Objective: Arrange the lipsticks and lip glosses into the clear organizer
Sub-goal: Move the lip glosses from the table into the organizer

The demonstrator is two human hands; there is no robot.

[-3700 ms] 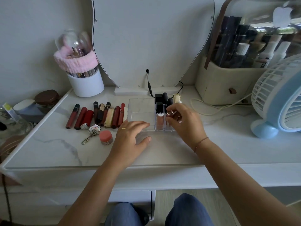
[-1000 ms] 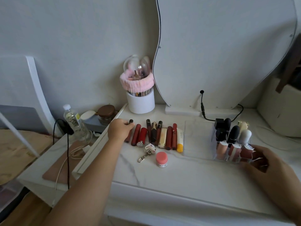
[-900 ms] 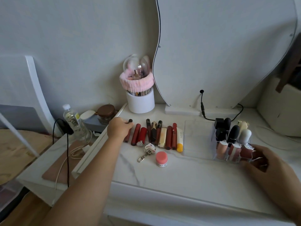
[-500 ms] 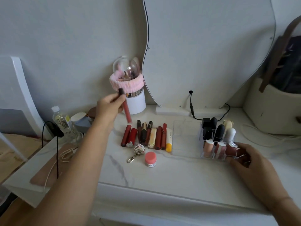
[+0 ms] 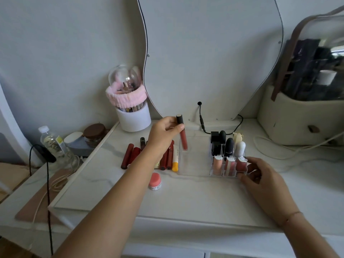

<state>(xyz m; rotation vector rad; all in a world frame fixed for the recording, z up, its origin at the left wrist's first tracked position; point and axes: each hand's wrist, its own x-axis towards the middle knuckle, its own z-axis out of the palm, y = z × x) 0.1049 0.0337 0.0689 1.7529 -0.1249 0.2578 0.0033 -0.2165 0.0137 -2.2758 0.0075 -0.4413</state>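
Under the left hand [image 5: 163,132] and its forearm, part of the row of lipsticks [image 5: 168,157] on the counter [image 5: 186,194] is hidden; only the leftmost tubes, two dark red ones and a yellow-capped tube [image 5: 175,158] show clearly. That hand grips a lip gloss [image 5: 182,131] near its black cap, between thumb and fingers, the red barrel hanging just over the left, empty part of the organizer [image 5: 193,161], whose clear walls are hard to trace against the pale counter. The right hand [image 5: 262,180] is curled around the organizer's near right corner, fingers touching its side; whether it clamps or merely steadies cannot be told. Just left of that hand stand three glosses [image 5: 229,164] in the front cells, with dark and white lipsticks behind them. A pink pot [image 5: 155,181] sits near the left forearm. Half a second earlier the gloss was raised beside the brush cup [image 5: 133,118], well left of the organizer; it has since travelled right and lower, while the right hand has kept its place.
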